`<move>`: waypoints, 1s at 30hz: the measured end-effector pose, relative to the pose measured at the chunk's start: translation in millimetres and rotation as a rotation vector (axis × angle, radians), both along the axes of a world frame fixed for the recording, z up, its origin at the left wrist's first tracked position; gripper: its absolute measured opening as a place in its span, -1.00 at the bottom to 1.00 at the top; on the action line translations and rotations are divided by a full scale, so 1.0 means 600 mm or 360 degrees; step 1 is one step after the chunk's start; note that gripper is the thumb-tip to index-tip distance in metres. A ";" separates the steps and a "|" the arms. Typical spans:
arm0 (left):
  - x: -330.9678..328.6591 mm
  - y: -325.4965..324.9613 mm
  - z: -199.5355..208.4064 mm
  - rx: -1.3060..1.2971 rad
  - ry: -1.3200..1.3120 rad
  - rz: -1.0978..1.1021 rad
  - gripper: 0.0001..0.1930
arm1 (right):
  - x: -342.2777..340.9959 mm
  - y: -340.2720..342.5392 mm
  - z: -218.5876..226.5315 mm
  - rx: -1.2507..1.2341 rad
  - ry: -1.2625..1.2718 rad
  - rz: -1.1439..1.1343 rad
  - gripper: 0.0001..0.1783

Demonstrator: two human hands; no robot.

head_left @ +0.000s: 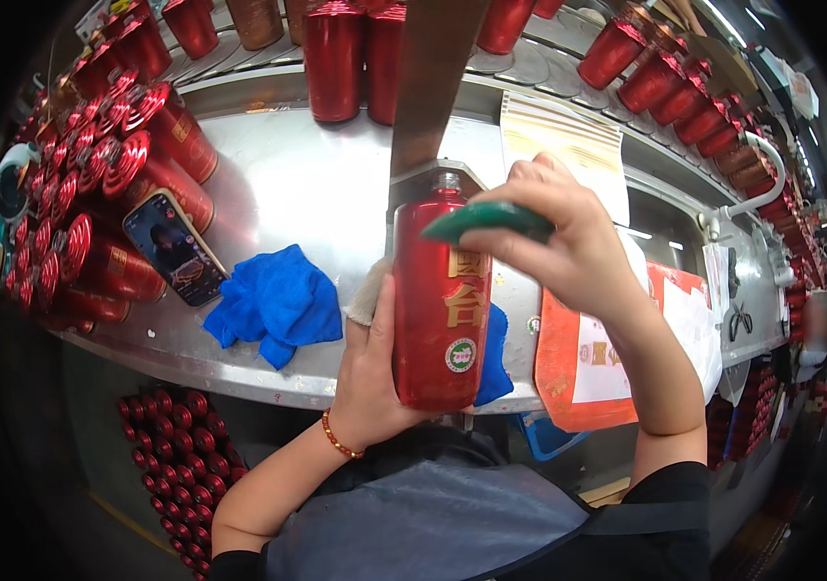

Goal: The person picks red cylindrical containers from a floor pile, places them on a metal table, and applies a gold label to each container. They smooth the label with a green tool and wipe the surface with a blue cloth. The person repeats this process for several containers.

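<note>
In front of me stands a glossy red bottle (423, 310) with gold characters, a round white-and-green mark and a bare threaded neck. My left hand (370, 378) is closed around its lower left side. A beige, cloth-like piece (369, 292) shows at those fingers; whether it is held or worn, I cannot tell. My right hand (568, 237) pinches a flat green scraper-like piece (496, 223), which crosses the bottle's upper right shoulder. Whether the green piece touches the bottle is unclear. A crumpled blue cloth (283, 302) lies left of the bottle, and more blue cloth (496, 353) shows behind it.
Several capped red bottles (108, 266) crowd the left of the metal table (307, 174), beside a phone (176, 247). A metal post (428, 97) rises behind the bottle. Orange and white sheets (568, 378) lie right. Bottles on a conveyor (539, 82) run along the back.
</note>
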State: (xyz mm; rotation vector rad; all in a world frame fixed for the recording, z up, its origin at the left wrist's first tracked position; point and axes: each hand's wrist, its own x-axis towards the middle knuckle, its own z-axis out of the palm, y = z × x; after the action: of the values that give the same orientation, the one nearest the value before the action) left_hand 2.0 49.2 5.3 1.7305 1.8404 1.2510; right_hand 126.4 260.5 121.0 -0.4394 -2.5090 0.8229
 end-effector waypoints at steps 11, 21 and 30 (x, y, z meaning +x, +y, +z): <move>0.004 -0.002 0.001 -0.0150 -0.0154 -0.0073 0.56 | 0.008 0.030 -0.011 -0.0051 0.0068 0.0053 -0.78; 0.005 -0.004 0.004 -0.0175 -0.0084 -0.0022 0.58 | 0.009 0.075 -0.029 0.0407 0.0080 -0.0224 -0.78; -0.002 -0.006 0.003 -0.0121 -0.0128 -0.0070 0.59 | 0.059 0.041 -0.073 0.0156 0.0351 -0.0617 -0.78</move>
State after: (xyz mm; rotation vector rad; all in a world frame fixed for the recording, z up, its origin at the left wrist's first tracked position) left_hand 0.7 45.8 6.9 1.6477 1.7713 1.1999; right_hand 162.1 285.0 77.3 -0.7293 -2.1537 0.5599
